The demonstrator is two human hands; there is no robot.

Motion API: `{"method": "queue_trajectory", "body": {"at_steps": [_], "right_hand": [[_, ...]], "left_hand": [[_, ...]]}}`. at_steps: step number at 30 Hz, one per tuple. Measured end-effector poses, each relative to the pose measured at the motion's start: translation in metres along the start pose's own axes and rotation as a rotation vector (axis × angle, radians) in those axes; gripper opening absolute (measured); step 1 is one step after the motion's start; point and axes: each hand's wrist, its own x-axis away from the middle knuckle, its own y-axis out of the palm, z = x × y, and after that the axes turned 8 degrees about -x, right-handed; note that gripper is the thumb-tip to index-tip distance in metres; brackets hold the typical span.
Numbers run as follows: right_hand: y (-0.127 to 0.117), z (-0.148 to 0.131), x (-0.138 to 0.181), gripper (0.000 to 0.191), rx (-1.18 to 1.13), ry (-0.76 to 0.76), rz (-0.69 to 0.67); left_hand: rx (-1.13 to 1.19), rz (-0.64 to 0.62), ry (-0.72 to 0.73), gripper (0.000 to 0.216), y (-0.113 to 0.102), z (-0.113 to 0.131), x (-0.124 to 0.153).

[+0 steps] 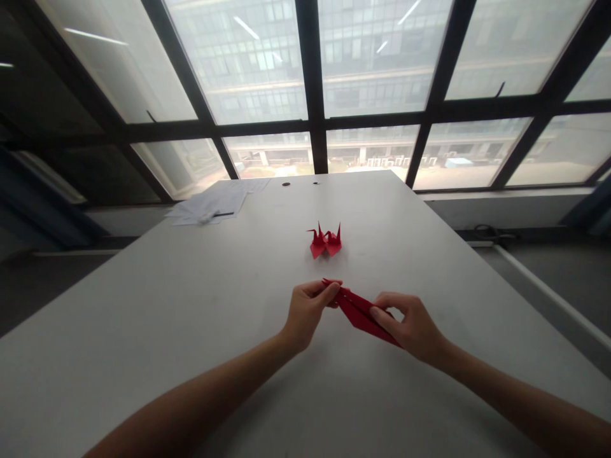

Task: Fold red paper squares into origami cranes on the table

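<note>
A folded red paper [357, 310], long and narrow, is held just above the white table [191, 305] between both my hands. My left hand [308, 313] pinches its far left tip with thumb and fingers. My right hand [413, 326] pinches its near right end, fingers curled. Farther back on the table stands a finished red origami crane [325, 242], untouched, about a hand's length beyond the paper I hold.
A loose pile of white paper sheets [210, 205] lies at the table's far left corner. Two small dark holes [286, 184] sit near the far edge. Large dark-framed windows [310, 127] rise behind the table. A sill and floor run along the right.
</note>
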Motion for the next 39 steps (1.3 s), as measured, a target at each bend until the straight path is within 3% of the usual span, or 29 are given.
{"method": "queue_trajectory", "body": {"at_steps": [7,12,15,23,39], "right_hand": [[0.004,0.000,-0.003,0.033,-0.256,0.325,-0.230],[0.009,0.010,0.001,0.037,-0.343,0.463,-0.107],[0.012,0.012,0.002,0.036,-0.364,0.456,-0.084],[0.017,0.011,0.005,0.034,-0.328,0.398,-0.150],[0.019,0.011,0.008,0.033,-0.344,0.418,-0.165]], "left_hand": [[-0.029,-0.127,-0.172,0.036,0.003,0.006,0.006],[0.081,-0.285,-0.197,0.038,0.007,0.003,0.012],[0.091,-0.351,-0.216,0.037,0.011,-0.001,0.017],[0.131,-0.251,-0.294,0.034,0.014,-0.005,0.018],[0.278,-0.099,-0.171,0.033,0.011,-0.009,0.008]]}}
